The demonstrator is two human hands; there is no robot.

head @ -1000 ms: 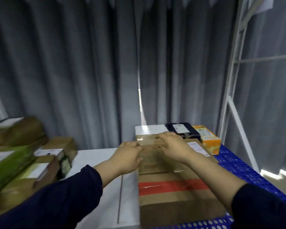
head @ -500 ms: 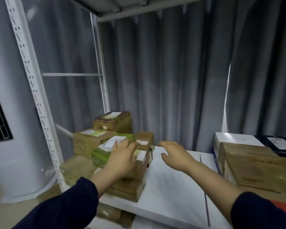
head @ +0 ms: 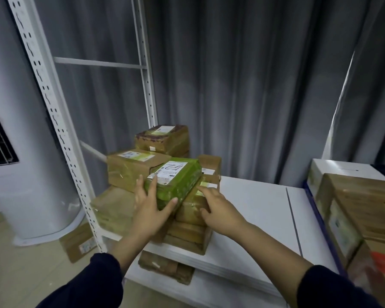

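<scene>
The green parcel lies atop the stack of brown boxes at the shelf's end. The left hand's fingers clamp its near corner, while the right hand's fingers are spread beside it. A one-handed pull could tip it off.

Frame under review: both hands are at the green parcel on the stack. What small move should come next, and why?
Probably bring the right hand onto the right edge of the green parcel and take hold. The left hand grips its near end, while the right hand's fingers are straight, by the brown box beneath. Held on both sides, it should lift steadier.
</scene>
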